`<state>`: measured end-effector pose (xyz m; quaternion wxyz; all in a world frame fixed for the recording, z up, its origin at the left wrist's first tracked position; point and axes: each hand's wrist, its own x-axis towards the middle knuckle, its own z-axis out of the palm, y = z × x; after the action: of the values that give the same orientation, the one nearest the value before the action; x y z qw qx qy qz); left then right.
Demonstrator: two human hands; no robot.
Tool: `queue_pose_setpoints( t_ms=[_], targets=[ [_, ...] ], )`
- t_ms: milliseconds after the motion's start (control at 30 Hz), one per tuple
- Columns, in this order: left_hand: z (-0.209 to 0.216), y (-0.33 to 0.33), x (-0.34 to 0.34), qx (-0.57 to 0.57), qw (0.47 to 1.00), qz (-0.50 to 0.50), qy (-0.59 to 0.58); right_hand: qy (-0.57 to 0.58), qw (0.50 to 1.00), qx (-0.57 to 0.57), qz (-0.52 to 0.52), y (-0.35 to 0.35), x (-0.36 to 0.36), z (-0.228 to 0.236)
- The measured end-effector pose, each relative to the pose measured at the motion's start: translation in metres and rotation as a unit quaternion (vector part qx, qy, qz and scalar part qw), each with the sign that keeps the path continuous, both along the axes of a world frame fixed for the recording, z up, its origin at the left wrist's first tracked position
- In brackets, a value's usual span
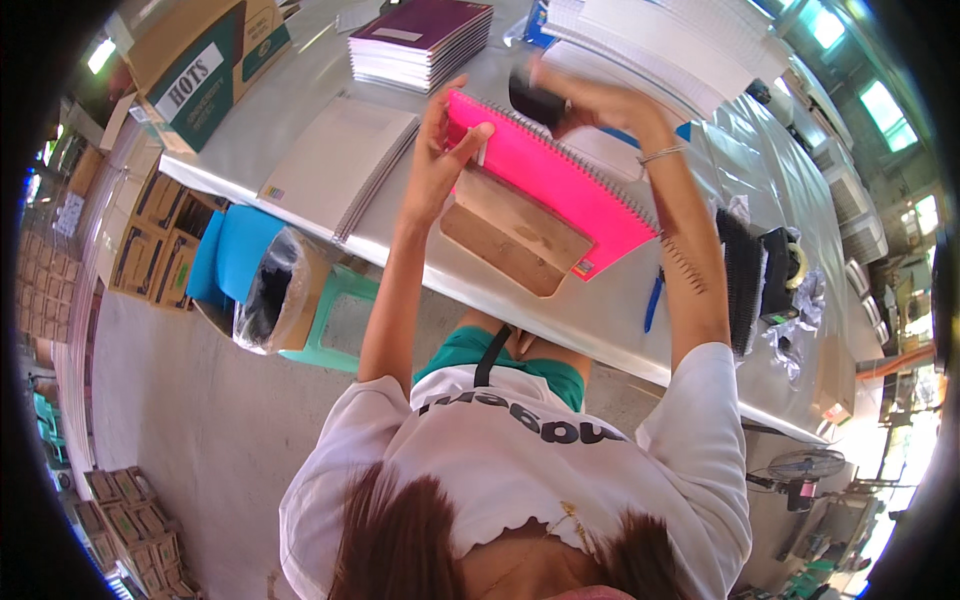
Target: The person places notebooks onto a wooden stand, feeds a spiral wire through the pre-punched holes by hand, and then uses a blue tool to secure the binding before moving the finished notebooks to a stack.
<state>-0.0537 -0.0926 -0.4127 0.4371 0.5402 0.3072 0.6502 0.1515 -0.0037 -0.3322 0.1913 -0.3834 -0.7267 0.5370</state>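
Brown hair [400, 535] nearest us; then, from the left, cartons [135, 530], bare floor [240, 430], a silvery table [618, 300], a fan [805, 470]. Left hand [436, 165] pinches the pink notebook [555, 185] above the table, long axis slanting upper-left to lower-right, coil edge facing away. Right hand [598, 100], half-curled, grips something black [537, 98].

Grey floor [220, 430] spreads beneath my shiny, pale worktop [775, 170], a green stool [350, 292] by its edge to my left; a fan [805, 464] stands at my right, near bright windows [888, 115].
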Motion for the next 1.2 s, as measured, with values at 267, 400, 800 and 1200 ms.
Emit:
queue_pose_setpoints(
  t_ms=[267, 400, 800, 1200],
  targets=[
    [0.001, -0.006, 0.001, 0.005, 0.999, -0.02, -0.026, -0.278, 0.957, 0.035, 0.078, 0.011, -0.014, 0.014],
    [-0.003, 0.0, 0.003, 0.025, 0.999, -0.006, -0.036, -0.012, 0.993, -0.007, 0.121, -0.008, -0.015, 0.029],
    [-0.005, -0.005, 0.001, 0.015, 0.998, 0.001, -0.067, -0.16, 0.983, -0.035, 0.078, -0.024, -0.019, 0.003],
    [0.01, -0.071, 0.043, 0.006, 0.989, 0.136, -0.058, -0.373, 0.788, 0.343, -0.35, -0.174, 0.149, -0.138]
  ],
)
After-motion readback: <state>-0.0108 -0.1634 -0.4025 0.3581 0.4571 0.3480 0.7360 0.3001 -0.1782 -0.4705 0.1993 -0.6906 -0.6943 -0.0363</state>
